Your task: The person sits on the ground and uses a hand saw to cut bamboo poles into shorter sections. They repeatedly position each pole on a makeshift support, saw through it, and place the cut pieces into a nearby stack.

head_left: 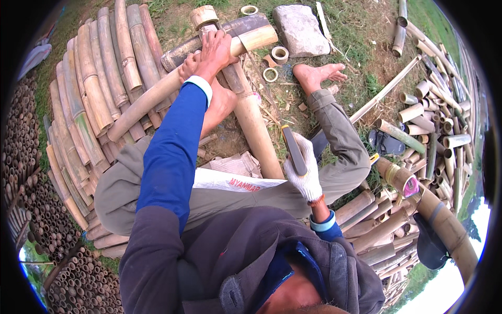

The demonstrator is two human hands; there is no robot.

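My bare left hand (pixel 213 55) is wrapped over a pale bamboo pole (pixel 144 107), which lies slantwise across other bamboo pieces. In my right hand (pixel 304 172), covered by a white knitted glove, is the black and yellow handle of a handsaw (pixel 294 150). Its thin blade runs forward and meets the pole just right of my left hand, near the pole's far right end. Below the pole, a thick bamboo length (pixel 256 128) slopes toward my lap. A darker bamboo piece (pixel 246 23) lies behind the pole. One bare foot (pixel 222 107) is close under my left wrist.
Long bamboo poles (pixel 94 83) are stacked at the left, above many cut ends (pixel 57 277). Cut bamboo pieces (pixel 413 112) are heaped at the right. Ahead are a grey stone block (pixel 300 31), bamboo rings (pixel 280 54) and my other foot (pixel 316 76). A white sack (pixel 214 179) lies by my lap.
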